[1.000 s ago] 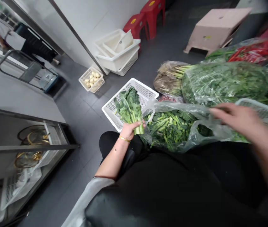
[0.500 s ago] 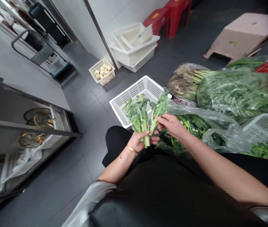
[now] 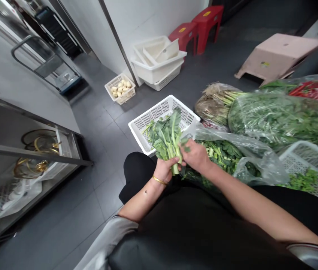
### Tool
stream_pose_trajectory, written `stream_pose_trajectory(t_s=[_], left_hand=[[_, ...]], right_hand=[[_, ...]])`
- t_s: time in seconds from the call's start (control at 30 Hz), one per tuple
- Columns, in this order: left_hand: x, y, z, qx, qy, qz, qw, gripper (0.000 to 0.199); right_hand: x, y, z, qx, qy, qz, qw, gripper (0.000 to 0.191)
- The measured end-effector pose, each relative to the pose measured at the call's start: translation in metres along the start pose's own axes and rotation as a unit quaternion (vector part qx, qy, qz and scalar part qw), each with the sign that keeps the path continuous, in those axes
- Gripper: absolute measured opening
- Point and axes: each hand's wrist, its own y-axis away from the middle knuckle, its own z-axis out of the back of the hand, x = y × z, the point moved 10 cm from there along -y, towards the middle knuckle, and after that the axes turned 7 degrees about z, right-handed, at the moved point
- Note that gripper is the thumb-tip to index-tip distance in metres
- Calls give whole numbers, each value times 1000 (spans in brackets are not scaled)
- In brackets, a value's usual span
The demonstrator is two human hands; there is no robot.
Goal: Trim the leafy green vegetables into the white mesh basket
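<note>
A bunch of leafy green stalks is gripped near its cut ends by my left hand, which wears a gold bracelet. Close against its right side is my right hand, fingers closed on a small piece of green leaf. Beyond the bunch lies a white perforated basket with some green stalks inside, partly hidden by the leaves. To the right of my hands, an open clear plastic bag holds more leafy greens.
Bagged greens, bundled rooted stalks and a second basket lie right. Farther off are a basket of pale vegetables, stacked white tubs, red stools and a pink stool. A metal shelf stands left.
The stalk my right hand held apart now lies with the bunch in my left hand. My right hand has closed on a small leaf piece. The view has shifted slightly.
</note>
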Motion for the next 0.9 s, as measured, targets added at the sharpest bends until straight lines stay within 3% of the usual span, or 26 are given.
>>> stream_pose_trajectory(t_s=[0.1,0.13,0.23,0.33,0.4,0.47,0.53,0.63,0.7,0.77,0.83,0.9], left_hand=[[-9,-3,20,-73,16,-44,996,36],[-11,-3,26,-88,2,-54,995,38],[-9,-1,28,-90,-92,-59,990,39],[-3,2,25,-95,-146,-56,983,37],[0,0,24,-98,-135,-46,985,37],[-3,-4,25,-98,-95,-45,990,37],[-11,-8,31,-94,-52,-52,993,37],[-23,-10,37,-48,-21,-45,998,39],[-29,-8,36,6,-8,-39,999,46],[-30,-2,32,56,-3,-34,998,52],[-26,3,26,91,-7,-21,996,54],[-18,6,18,113,-13,-7,993,52]], right_hand=[[33,17,-6,-4,90,135,987,27],[34,18,-4,-16,107,149,983,27],[12,1,7,-39,116,79,989,36],[-5,-23,6,-17,112,26,993,39],[-3,-26,5,-35,80,29,996,33],[10,-17,-3,-36,-3,75,997,28],[15,0,-20,5,-127,89,988,26],[-10,23,-47,50,-249,-6,967,33],[-29,30,-68,118,-251,-58,959,37],[-38,34,-88,243,-204,-65,946,32],[-44,33,-91,323,-176,-66,928,31],[-39,17,-73,296,-254,-71,918,38]])
